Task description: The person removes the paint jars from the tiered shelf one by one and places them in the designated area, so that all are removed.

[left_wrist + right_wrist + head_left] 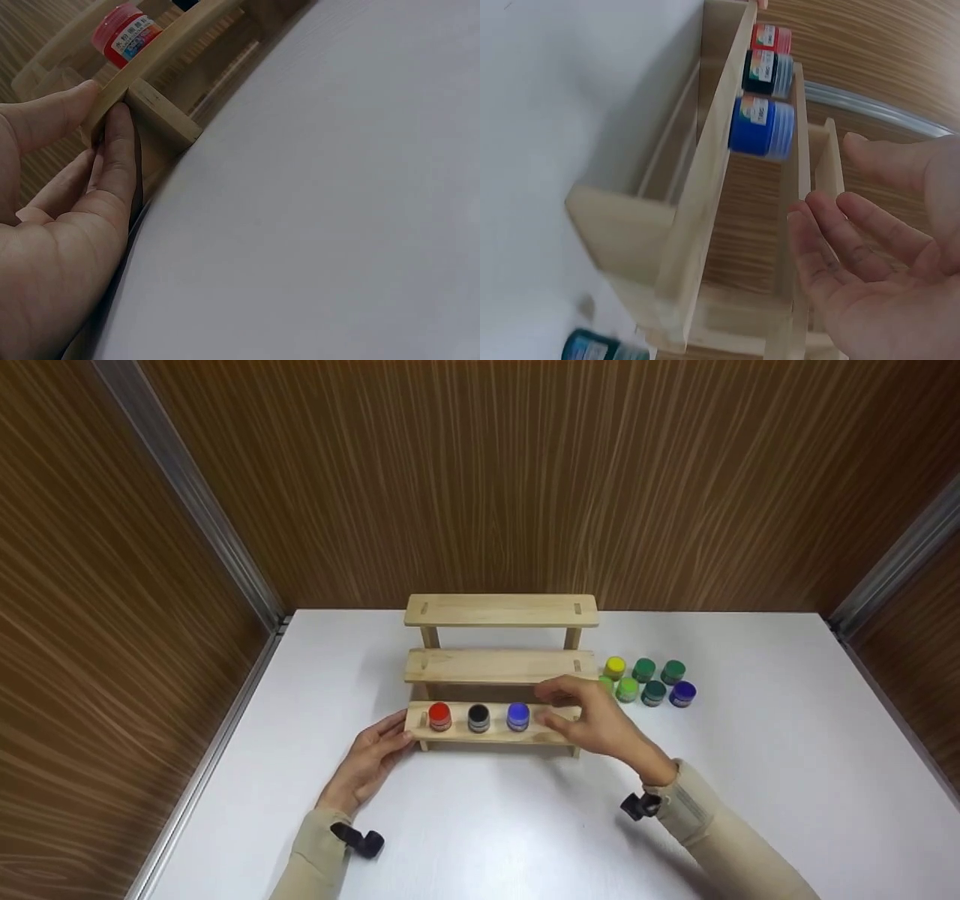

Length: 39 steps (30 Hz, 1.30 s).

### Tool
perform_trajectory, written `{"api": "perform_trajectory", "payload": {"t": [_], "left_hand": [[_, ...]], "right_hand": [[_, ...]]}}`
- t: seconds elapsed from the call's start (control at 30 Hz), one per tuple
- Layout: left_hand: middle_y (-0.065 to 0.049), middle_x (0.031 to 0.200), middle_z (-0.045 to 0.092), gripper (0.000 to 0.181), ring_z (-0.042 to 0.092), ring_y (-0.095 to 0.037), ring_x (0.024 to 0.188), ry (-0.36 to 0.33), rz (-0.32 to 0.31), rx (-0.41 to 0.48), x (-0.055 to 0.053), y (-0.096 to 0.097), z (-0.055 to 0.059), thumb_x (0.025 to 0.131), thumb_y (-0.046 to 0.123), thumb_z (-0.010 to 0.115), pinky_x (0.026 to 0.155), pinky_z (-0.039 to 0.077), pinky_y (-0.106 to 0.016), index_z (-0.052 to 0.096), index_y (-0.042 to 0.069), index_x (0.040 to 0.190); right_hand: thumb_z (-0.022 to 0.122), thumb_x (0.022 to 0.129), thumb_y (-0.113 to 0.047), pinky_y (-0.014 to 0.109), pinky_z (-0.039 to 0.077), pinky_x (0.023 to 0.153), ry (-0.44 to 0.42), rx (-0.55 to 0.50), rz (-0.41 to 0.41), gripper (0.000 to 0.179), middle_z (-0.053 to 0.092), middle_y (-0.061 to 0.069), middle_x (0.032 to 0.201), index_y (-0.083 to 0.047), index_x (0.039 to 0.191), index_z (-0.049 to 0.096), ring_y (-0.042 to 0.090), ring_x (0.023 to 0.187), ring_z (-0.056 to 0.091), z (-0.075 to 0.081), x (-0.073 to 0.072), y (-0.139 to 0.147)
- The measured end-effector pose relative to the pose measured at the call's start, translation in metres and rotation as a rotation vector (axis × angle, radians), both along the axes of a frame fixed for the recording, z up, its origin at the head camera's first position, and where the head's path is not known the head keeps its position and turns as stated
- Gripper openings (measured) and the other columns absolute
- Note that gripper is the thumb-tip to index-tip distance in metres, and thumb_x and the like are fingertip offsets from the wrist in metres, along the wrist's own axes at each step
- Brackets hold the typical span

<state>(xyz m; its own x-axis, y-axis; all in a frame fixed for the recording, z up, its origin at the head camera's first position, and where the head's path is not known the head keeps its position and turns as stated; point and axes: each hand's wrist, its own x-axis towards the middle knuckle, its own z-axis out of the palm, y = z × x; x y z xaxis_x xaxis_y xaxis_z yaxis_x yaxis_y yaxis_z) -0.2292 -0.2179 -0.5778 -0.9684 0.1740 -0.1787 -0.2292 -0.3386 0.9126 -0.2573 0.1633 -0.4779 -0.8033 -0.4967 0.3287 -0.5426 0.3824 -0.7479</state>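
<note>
A three-tier wooden stand (pixel 501 666) stands on the white table. On its lowest step, from left to right, are a red paint jar (pixel 439 717), a black paint jar (pixel 478 718) and a blue paint jar (pixel 517 717). My left hand (pixel 369 757) pinches the left end of that step, thumb on top and fingers beneath, as the left wrist view confirms. Just right of the blue jar hovers my right hand (pixel 592 718) over the step's right end. Its fingers and thumb are spread apart with nothing between them.
Right of the stand, several more jars sit in two rows: a yellow jar (pixel 615 667), green ones such as the dark green jar (pixel 654 693), and a purple jar (pixel 683 694). My right hand partly covers a light green jar (pixel 605 684). Wood-grain panels (pixel 480 480) wall the table's back and sides.
</note>
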Motion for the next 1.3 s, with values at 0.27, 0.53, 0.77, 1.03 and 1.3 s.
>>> {"api": "perform_trajectory", "payload": {"t": [0.27,0.53,0.77,1.03,1.3], "left_hand": [[-0.030,0.171,0.028,0.067,0.045,-0.032,0.152,0.007,0.002,0.002,0.000,0.000,0.000,0.104,-0.005,0.061,0.118,0.050,-0.027,0.028,-0.011,0.162],[-0.027,0.171,0.030,0.068,0.047,-0.029,0.151,-0.016,-0.003,0.023,0.000,0.001,-0.003,0.104,-0.004,0.062,0.117,0.050,-0.026,0.030,-0.009,0.163],[-0.030,0.169,0.032,0.067,0.057,-0.022,0.140,-0.012,0.016,0.014,0.000,0.000,-0.001,0.103,-0.006,0.062,0.115,0.052,-0.026,0.030,-0.011,0.162],[-0.028,0.171,0.031,0.067,0.051,-0.026,0.147,-0.008,0.016,-0.003,-0.001,-0.002,0.002,0.103,-0.004,0.063,0.116,0.052,-0.026,0.031,-0.009,0.162],[-0.027,0.171,0.031,0.066,0.053,-0.023,0.145,-0.010,0.006,0.003,-0.001,0.000,-0.001,0.104,-0.005,0.061,0.116,0.051,-0.026,0.031,-0.009,0.163]], "right_hand": [[0.084,0.090,-0.002,0.050,0.065,0.097,-0.033,0.011,0.042,0.041,0.074,0.025,0.125,0.009,0.127,0.070,0.039,0.110,0.075,-0.013,-0.003,-0.021],[0.089,0.081,0.002,0.045,0.067,0.091,0.007,0.042,-0.066,0.041,0.077,0.021,0.114,0.006,0.119,0.075,0.035,0.103,0.076,-0.027,-0.001,-0.030],[0.084,0.083,0.007,0.042,0.067,0.090,-0.019,0.033,-0.046,0.037,0.077,0.020,0.113,0.005,0.119,0.075,0.034,0.102,0.076,-0.026,-0.002,-0.031],[0.075,0.088,0.013,0.047,0.066,0.096,-0.037,-0.045,-0.023,0.038,0.075,0.023,0.120,0.008,0.126,0.071,0.038,0.108,0.075,-0.007,0.000,-0.012],[0.074,0.089,0.014,0.053,0.064,0.097,0.000,-0.036,-0.047,0.039,0.074,0.023,0.123,0.009,0.128,0.070,0.039,0.110,0.074,0.002,0.000,0.015]]}}
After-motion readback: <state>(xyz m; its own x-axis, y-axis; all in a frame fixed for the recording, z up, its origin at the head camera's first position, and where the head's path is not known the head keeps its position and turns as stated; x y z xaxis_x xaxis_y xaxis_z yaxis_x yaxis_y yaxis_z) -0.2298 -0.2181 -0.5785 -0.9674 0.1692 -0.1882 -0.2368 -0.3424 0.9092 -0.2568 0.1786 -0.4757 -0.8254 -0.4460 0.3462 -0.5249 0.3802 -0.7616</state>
